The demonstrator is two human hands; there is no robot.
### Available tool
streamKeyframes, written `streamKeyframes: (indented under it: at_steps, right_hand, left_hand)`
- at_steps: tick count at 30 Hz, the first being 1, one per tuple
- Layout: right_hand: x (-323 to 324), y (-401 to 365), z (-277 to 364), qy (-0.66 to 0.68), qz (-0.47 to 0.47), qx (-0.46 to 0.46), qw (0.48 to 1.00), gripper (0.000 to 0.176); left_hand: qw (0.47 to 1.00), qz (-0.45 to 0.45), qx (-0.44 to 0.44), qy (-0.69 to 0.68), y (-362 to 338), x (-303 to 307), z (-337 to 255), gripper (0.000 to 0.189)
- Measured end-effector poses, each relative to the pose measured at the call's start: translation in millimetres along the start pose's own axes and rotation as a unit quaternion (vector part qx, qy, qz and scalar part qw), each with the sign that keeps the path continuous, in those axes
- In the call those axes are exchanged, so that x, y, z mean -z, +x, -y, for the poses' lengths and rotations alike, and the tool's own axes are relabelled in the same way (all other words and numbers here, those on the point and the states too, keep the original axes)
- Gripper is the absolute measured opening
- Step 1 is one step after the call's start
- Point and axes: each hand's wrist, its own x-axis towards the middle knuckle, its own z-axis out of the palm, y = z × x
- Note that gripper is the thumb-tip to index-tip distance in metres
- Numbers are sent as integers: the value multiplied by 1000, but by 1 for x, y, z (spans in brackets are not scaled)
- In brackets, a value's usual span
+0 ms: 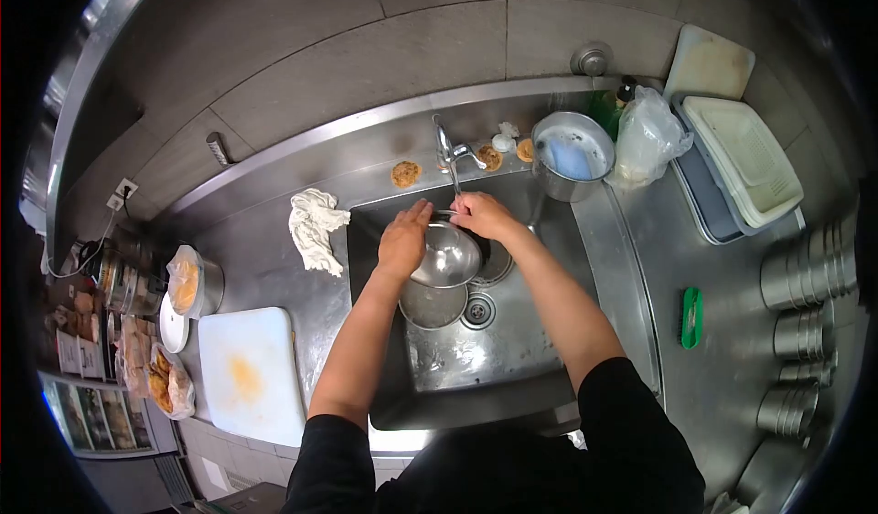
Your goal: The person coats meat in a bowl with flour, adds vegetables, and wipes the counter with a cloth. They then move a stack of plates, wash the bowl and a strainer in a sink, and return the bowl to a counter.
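Note:
A shiny metal bowl (448, 256) is held tilted over the sink (540, 340), below the faucet (445, 144). My left hand (405, 238) grips the bowl's left side, fingers together along the rim. At the far rim, my right hand (485, 215) is closed with its fingertips pinched, just under the spout; part of its grip is hidden. Beneath the bowl, on the sink floor, lies a round metal strainer or pan (432, 306), partly covered. The drain (478, 311) shows beside it.
A white cloth (317, 230) and a white cutting board (251, 372) lie left. Behind the sink are brown scrub pads (406, 175). On the right stand a metal pot (573, 185), a plastic bag (647, 139), stacked trays (745, 162), a green brush (692, 317) and metal containers (809, 276).

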Motion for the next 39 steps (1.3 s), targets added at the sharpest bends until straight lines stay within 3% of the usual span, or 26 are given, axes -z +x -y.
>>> streamKeyframes:
  at_steps: [4,6,8,9,13,20,23,25,26,28,29,31,35,39]
  right_hand:
    - [-1,4,7,61,-10,36,997,33]
    - [3,1,22,21,17,-58,998,36]
    - [-9,2,21,17,-22,-69,997,38]
    - [-17,5,18,-84,-74,-23,993,40]
    - [-23,12,34,-187,-54,-27,981,52]
    - [-33,25,19,-172,-48,-41,983,28]
    - [-29,28,-21,-60,-80,-12,995,17]
    - [-20,30,-44,-65,-177,-111,976,20]
    - [-17,36,-66,-66,-176,-109,976,20]
    - [-19,51,-107,14,-197,-285,938,22]
    - [-11,48,-89,15,-194,-283,939,22]
    - [9,40,-52,292,-135,-294,900,25]
    - [25,53,-29,380,-70,-185,904,31]
    - [25,46,-3,298,-53,-169,938,51]
  left_hand:
    - [999,3,34,-2,4,9,0,35]
    - [997,-4,53,-49,2,9,0,18]
    - [995,-36,-1,-94,-8,11,-12,15]
    - [994,-48,-35,-88,-15,10,-18,20]
    - [995,-62,-58,-57,-38,11,-45,21]
    - [985,-129,-52,-99,-58,32,-46,21]
    - [978,-168,-24,-122,-64,47,-40,24]
    - [971,-196,11,-134,-73,53,-33,27]
    - [972,-197,27,-126,-77,58,-31,27]
    - [967,-200,72,-142,-92,60,-27,26]
    - [967,-201,75,-140,-99,60,-26,26]
    - [964,-182,104,-162,-113,61,-25,25]
    - [959,-188,120,-173,-144,61,-30,25]
    - [958,-180,137,-176,-179,60,-37,26]
